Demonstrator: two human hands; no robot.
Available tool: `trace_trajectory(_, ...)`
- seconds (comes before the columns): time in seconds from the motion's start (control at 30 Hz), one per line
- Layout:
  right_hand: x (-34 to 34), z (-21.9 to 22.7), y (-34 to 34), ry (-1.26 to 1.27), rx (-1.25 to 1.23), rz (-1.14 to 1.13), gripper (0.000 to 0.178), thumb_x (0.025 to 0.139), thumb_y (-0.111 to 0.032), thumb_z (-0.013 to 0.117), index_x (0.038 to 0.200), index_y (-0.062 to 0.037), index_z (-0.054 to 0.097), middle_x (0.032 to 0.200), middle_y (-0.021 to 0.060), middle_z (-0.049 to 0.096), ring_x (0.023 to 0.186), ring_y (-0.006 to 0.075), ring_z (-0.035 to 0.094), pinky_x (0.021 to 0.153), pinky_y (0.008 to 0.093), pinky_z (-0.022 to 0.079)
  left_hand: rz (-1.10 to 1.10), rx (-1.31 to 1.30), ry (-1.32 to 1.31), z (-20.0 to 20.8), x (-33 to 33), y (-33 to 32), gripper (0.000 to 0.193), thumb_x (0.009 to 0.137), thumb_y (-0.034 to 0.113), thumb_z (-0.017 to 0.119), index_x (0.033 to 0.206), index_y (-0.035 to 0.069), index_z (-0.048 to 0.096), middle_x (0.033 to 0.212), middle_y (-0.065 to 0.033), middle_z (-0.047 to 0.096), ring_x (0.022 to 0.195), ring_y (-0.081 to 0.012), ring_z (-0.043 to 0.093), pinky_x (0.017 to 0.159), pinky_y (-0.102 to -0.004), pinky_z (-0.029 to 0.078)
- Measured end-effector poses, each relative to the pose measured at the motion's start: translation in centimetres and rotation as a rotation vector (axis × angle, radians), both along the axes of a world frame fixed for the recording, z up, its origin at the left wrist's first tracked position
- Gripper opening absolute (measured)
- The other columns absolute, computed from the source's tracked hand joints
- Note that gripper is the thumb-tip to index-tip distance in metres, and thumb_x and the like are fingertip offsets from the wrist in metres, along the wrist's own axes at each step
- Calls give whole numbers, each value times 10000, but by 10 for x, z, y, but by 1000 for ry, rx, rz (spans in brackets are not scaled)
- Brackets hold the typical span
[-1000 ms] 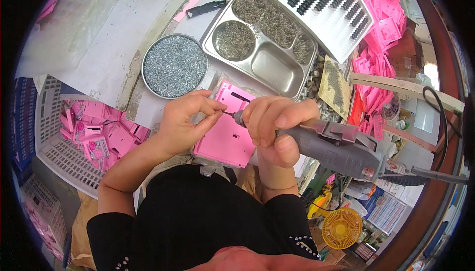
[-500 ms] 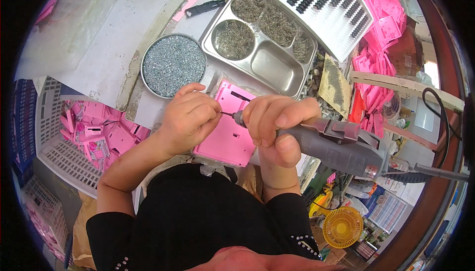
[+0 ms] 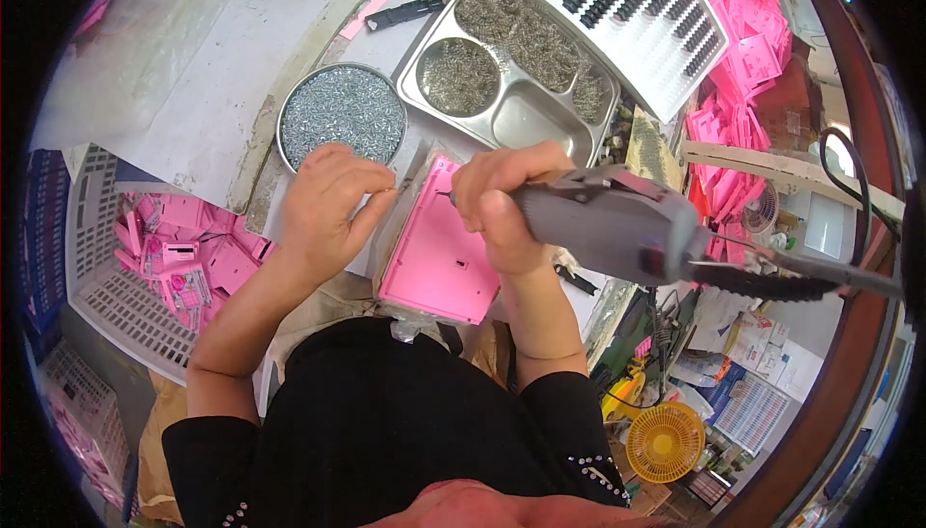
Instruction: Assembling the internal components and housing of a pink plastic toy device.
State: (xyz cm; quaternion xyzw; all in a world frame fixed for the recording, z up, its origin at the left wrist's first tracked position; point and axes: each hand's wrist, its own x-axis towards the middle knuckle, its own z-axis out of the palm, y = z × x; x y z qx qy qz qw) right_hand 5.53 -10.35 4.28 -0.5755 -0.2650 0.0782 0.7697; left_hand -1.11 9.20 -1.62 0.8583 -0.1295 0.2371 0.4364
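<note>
Between the two hands, one pink panel (image 3: 439, 258) lies flat on the worktop, its long axis running away from the body, the far end leaning slightly right. The left hand (image 3: 333, 200) is positioned just beside the panel's left edge; its thumb and fingertips are drawn close together, but whether they pinch a small part cannot be told. The right hand (image 3: 492, 190) is the nearer: it overlaps the panel's far right portion, fingers wrapped around the grey power driver (image 3: 617, 224), whose bit points left over the panel. Contact between bit and panel cannot be confirmed.

Count, left to right: one pale basket (image 3: 145, 311), holding overlapping pink parts (image 3: 231, 272), not countable; one round dish (image 3: 280, 128) of small metal pieces, too many to count; one panel visible; one steel tray (image 3: 545, 128) with heaped metal pieces, likewise uncountable; one driver; one white rack (image 3: 666, 106) bearing rows of black pieces.
</note>
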Motion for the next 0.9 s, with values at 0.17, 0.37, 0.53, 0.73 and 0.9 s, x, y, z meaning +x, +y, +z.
trace_trajectory(0.17,1,-14,5,-200,-220,-12,234,966,-89,683,928,-71,454,657,46,512,542,135,494,495,305,429,-127,18,56,0,-8,2,201,784,32,794,875,83,622,852,-66,664,789,-277,623,813,-420,421)
trace_trajectory(0.37,0,-11,4,-124,-131,-13,214,976,-132,690,1002,-60,489,641,36,518,510,131,478,507,309,428,-122,-7,20,1,-12,-11,227,764,40,811,926,85,659,903,-49,699,830,-252,654,877,-434,441)
trace_trajectory(0.53,-24,39,8,-50,173,85,274,987,-260,696,1060,-76,507,619,-5,520,496,138,490,515,328,428,-116,-21,24,4,-24,-19,249,763,37,813,973,102,695,948,-28,735,851,-224,681,979,-467,436)
trace_trajectory(0.73,-40,43,6,-17,143,89,272,977,-252,705,1059,-76,514,618,-5,525,506,141,509,531,338,435,-114,-20,35,8,-30,-20,207,752,45,817,909,114,701,907,-15,733,822,-209,680,1002,-482,429)
trace_trajectory(0.9,-48,33,10,-12,173,109,260,978,-230,705,1046,-67,514,618,8,524,510,143,510,534,334,432,-106,51,26,10,-36,-17,197,741,73,829,874,119,691,852,-4,703,803,-205,666,1010,-490,425)
